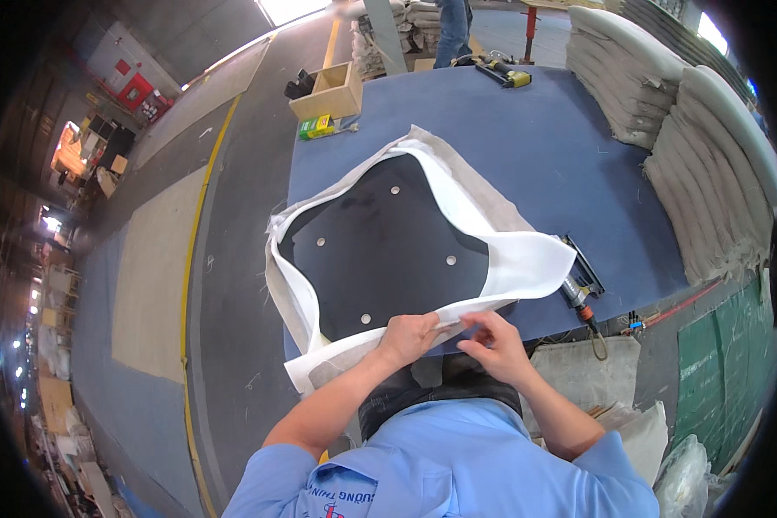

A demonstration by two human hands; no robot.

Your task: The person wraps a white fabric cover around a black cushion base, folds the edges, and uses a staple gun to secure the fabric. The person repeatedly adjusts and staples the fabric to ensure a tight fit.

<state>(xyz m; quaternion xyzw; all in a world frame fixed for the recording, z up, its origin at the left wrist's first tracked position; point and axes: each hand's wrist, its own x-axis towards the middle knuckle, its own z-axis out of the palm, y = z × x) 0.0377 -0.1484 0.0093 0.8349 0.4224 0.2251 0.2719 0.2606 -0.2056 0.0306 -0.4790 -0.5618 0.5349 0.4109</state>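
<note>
On the blue-covered table lies a black seat panel (380,250) with several round holes. White foam padding (527,263) wraps up around its edges, with grey-beige fabric (483,198) showing outside the foam. My left hand (408,338) is closed on the foam and fabric edge at the near side, its fingers pressed on the rim. Just right of it, my right hand (498,347) hovers by the same edge, thumb and bent fingers apart, with nothing visible between them. Its fingertips are close to the foam; whether they touch it I cannot tell.
A staple gun (578,289) lies right of the panel, and another yellow and black one (505,73) at the far edge. A wooden box (332,93) and a green-yellow carton (317,127) stand far left. Stacked beige fabric pieces (708,164) rise along the table's (544,129) right side.
</note>
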